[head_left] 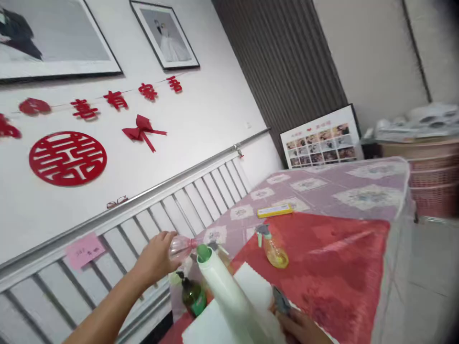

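My left hand [158, 255] reaches out and is closed around a clear pinkish bottle [179, 247], tilted with its neck to the right. Low in the view, my right hand [299, 327] grips a grey spray trigger head [281, 300]. Between the hands, close to the camera, rises a long pale cylinder [229, 291] with a green end; what supports it is hidden. A dark green pump bottle [193, 296] stands below my left hand. An amber spray bottle [275, 251] with a grey trigger is farther right. Another spray bottle [220, 251] is partly hidden behind the cylinder.
Under the bottles lie a red cloth [333, 258] and white sheets [251, 279], over a purple patterned cover [322, 177]. A yellow box [275, 210] lies behind. A white railing [201, 198] runs along the left. Pink baskets [433, 186] stand at right.
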`<state>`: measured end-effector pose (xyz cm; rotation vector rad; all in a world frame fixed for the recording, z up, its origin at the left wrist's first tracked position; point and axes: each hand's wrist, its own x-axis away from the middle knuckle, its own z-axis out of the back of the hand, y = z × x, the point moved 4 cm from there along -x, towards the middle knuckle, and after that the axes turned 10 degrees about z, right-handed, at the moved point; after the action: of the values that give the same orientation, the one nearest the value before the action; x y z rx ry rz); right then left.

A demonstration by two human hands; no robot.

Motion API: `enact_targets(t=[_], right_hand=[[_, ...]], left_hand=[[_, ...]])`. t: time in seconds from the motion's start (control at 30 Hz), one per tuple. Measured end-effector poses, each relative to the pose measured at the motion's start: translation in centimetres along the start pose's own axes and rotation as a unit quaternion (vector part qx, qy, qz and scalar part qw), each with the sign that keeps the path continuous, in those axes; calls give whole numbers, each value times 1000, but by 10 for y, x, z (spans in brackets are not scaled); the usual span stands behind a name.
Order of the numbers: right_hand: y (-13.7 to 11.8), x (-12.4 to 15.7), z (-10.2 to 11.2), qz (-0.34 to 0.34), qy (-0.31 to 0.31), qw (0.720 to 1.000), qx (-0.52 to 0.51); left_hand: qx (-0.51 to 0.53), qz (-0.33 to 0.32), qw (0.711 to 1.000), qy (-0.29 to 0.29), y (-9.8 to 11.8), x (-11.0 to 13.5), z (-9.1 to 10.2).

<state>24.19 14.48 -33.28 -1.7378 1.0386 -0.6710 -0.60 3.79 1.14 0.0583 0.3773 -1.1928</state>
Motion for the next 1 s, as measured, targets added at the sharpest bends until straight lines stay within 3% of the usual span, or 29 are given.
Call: enact_targets(t=[0.57,1.0], right_hand=[[-11,17,-3,-6,26,999,17],[-12,16,-6,-3,-3,999,34]], left_hand=[[-16,8,1000,2,3,2,6],[-46,-6,999,20,6,4,7]])
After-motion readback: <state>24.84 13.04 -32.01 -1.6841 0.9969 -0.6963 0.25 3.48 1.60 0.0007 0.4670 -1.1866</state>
